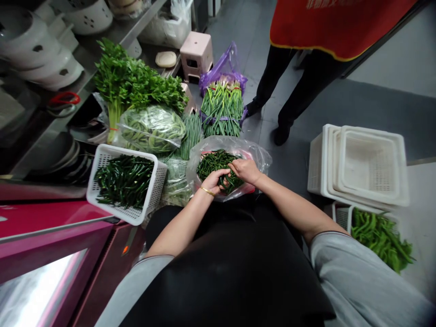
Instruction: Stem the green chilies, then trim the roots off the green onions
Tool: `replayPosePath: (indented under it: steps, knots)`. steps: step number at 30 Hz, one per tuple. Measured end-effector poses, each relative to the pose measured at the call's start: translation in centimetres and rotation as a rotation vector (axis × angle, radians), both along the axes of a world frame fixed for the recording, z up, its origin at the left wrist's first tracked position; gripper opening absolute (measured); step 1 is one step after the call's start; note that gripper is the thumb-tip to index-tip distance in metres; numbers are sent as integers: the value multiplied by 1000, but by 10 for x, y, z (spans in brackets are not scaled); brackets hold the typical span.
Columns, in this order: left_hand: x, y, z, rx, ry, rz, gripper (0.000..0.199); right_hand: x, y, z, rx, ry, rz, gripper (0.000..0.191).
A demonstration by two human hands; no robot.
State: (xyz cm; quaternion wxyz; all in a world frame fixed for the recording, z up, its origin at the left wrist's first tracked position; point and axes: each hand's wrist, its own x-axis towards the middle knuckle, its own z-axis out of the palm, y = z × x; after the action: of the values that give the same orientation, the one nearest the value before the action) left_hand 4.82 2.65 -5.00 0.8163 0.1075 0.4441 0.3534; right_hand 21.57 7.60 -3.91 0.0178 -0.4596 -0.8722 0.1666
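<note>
In front of my knees a transparent plastic bag (pixel 260 156) lies spread wide around a heap of thin dark green chili peppers (pixel 213 162). My left hand (pixel 214 181) is closed over the right part of the heap, holding a few green chilies, with a gold bangle on its wrist. Against it, fingers pinched together, works my right hand (pixel 245 170); its fingertips meet the chilies near my left thumb. Exactly what sits between the right fingertips is too small to make out. To the left stands a white basket (pixel 155 181) of larger glossy dark green chilies.
Celery (pixel 136 86), bagged green beans (pixel 153 129) and bundled scallions (pixel 223 106) lie ahead. Stacked white baskets (pixel 371 159) and a basket of green peppers (pixel 381 236) stand right. A person in a red apron (pixel 334 27) stands ahead. Shelves with bowls (pixel 41 50) line the left.
</note>
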Motion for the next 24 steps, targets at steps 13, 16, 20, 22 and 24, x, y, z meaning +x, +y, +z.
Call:
replayPosePath:
  steps: [13, 16, 20, 22, 24]
  knots:
    - [-30, 26, -1, 167, 178, 244, 28, -24, 77, -20, -160, -174, -111, 35]
    - [-21, 33, -5, 211, 226, 243, 34, -9, 74, -14, -146, -126, -89, 35]
    - [-21, 37, -3, 180, 198, 285, 36, -26, 67, -18, -131, -260, -56, 36]
    - [-28, 35, -1, 176, 221, 299, 35, -40, 67, -22, -107, -307, -17, 37]
    - [-36, 31, 0, 185, 251, 293, 32, -46, 68, -22, -116, -313, 37, 34]
